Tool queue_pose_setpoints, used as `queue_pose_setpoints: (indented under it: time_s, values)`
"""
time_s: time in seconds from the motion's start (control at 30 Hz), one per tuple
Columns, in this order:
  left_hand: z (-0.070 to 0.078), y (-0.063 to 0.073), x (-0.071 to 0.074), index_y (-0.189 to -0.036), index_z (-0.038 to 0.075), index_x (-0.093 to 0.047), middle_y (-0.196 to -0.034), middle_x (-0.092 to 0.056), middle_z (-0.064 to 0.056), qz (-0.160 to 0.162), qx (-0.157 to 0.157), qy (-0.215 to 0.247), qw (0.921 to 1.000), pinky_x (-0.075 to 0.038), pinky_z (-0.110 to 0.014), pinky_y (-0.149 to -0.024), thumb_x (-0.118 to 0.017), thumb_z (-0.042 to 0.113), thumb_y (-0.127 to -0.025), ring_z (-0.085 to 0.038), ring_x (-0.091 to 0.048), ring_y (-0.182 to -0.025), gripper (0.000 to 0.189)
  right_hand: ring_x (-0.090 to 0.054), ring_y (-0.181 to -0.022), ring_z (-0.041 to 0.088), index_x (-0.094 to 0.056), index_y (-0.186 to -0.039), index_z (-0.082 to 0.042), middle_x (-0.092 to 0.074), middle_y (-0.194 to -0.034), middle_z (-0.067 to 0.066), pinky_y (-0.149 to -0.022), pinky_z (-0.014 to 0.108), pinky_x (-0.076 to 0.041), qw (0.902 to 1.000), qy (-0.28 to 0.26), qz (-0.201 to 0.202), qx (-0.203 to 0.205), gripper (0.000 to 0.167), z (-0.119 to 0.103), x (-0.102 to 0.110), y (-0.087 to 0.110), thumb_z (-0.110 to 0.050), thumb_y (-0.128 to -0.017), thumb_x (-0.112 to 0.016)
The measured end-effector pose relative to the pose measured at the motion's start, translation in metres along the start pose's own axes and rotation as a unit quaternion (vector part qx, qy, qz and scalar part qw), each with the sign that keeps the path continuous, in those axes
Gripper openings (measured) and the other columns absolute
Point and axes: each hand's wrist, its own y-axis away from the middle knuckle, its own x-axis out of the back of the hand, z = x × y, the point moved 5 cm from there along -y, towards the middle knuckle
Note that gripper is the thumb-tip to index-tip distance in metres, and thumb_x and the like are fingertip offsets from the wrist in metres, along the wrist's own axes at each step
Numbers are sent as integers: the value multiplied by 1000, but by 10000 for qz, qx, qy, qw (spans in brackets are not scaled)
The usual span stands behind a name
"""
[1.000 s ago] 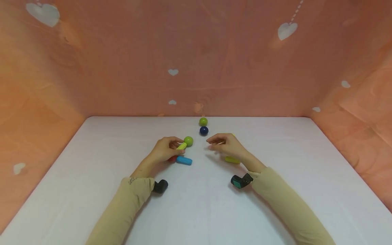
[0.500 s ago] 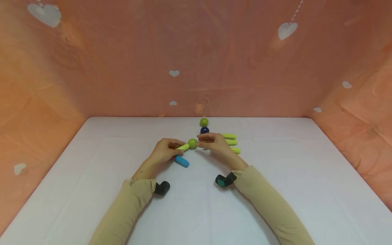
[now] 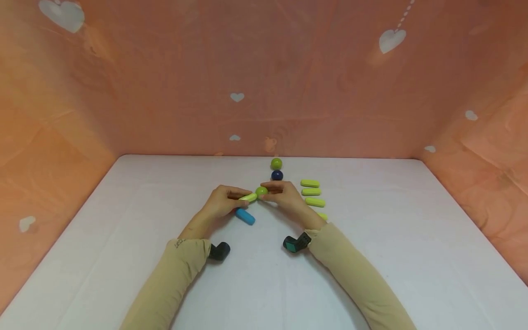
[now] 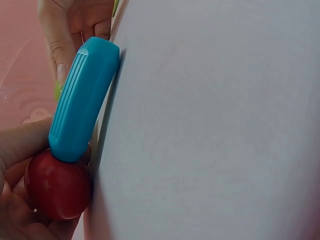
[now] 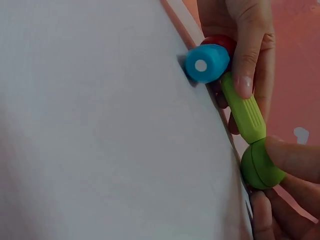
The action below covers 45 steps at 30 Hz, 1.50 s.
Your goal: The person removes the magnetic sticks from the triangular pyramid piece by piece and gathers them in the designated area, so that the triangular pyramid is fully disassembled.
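Note:
My left hand point(image 3: 218, 201) pinches a yellow-green magnetic rod point(image 3: 249, 197) between thumb and fingers. The rod's far end meets a green ball point(image 3: 261, 191), which my right hand point(image 3: 287, 199) holds between thumb and fingers. In the right wrist view, the yellow-green rod point(image 5: 245, 110) touches the green ball point(image 5: 259, 167) end-on. A blue rod point(image 3: 245, 216) lies just below my left fingers. The left wrist view has that blue rod point(image 4: 82, 100) touching a red ball point(image 4: 59, 185) beside my left palm; the head view hides the red ball behind the hand.
Beyond my right hand a navy ball point(image 3: 277, 175) and another green ball point(image 3: 276, 163) sit in line on the white table point(image 3: 255, 284). Several yellow-green rods point(image 3: 311, 192) lie in a column to the right, the nearest partly behind my right wrist. An orange cloth point(image 3: 264, 68) surrounds the table.
My right hand has moved left and taken hold of the green ball. The green ball has shifted slightly right; the blue rod has turned. The rods at the right have come into view.

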Motion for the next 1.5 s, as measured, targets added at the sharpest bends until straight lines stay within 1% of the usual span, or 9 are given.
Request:
queue_pose_setpoints:
  time_s: [0.13, 0.3, 0.53, 0.77, 0.87, 1.03, 1.13, 1.33, 1.5]
  values:
    - [0, -3, -1, -116, 5, -70, -111, -71, -13, -46, -39, -4, 10000, -50, -23, -79, -72, 12, -85, -17, -61, -101, 31, -60, -111, 23, -65, -123, -7, -66, -121, 10, -80, 26, -48, 9998, 159, 118, -33, 38, 2, 1, 0, -18, -87, -72]
    - [-1, -5, -1, -116, 5, -70, -113, -70, -12, -143, -60, 22, 9999, -48, -26, -86, -71, 12, -86, -18, -58, -107, 31, -61, -108, 25, -65, -120, -4, -67, -118, 13, -78, 25, -49, 9995, 265, 165, 105, 36, -2, 2, 3, -17, -87, -71]
    - [-3, -6, -1, -118, 4, -68, -118, -68, -13, -316, 66, 233, 9992, -49, -28, -90, -68, 11, -88, -18, -57, -108, 31, -61, -110, 27, -64, -120, -3, -66, -118, 15, -89, 33, -50, 9995, 203, 194, 156, 37, -6, 2, 7, -16, -87, -71]
    - [-4, -6, -2, -118, 2, -67, -119, -66, -16, -397, 155, 426, 9982, -49, -19, -77, -67, 8, -89, -10, -57, -94, 30, -61, -111, 26, -63, -121, -3, -66, -117, 14, -95, 38, -48, 9996, 144, 201, 113, 39, -2, 3, 6, -18, -86, -72]
    - [-5, -6, -2, -118, 2, -67, -120, -66, -16, -431, 167, 473, 9978, -48, -17, -74, -67, 8, -89, -9, -57, -91, 30, -59, -113, 24, -62, -123, -6, -65, -120, 12, -99, 39, -45, 9996, -40, 260, -69, 41, 1, 6, 7, -21, -86, -72]
    - [-7, -6, 0, -118, 2, -67, -122, -65, -16, -446, 148, 425, 9980, -49, -24, -86, -68, 8, -88, -16, -57, -107, 31, -58, -113, 24, -60, -126, -5, -63, -121, 11, -101, 39, -44, 9984, -227, 473, -209, 43, 2, 14, 11, -17, -86, -71]
    - [-8, -5, 3, -119, 2, -67, -124, -64, -16, -418, 138, 446, 9980, -48, -29, -94, -68, 7, -88, -22, -55, -116, 31, -60, -112, 25, -60, -126, -6, -61, -123, 12, -100, 40, -45, 9987, -64, 478, -136, 45, 0, 17, 14, -17, -85, -73]
    - [-8, -2, 4, -119, 2, -67, -126, -62, -16, -477, 117, 517, 9975, -45, -35, -100, -69, 9, -87, -25, -51, -122, 32, -59, -108, 24, -62, -122, -10, -62, -119, 10, -96, 38, -46, 9959, -76, 826, -360, 44, 4, 26, 18, -19, -82, -76]
    - [-7, -1, 3, -118, 3, -68, -126, -63, -15, -403, 137, 461, 9980, -43, -37, -103, -69, 10, -87, -26, -51, -123, 31, -59, -107, 26, -62, -122, -6, -62, -117, 12, -92, 36, -48, 9953, 121, 913, -287, 44, 4, 30, 16, -16, -82, -76]
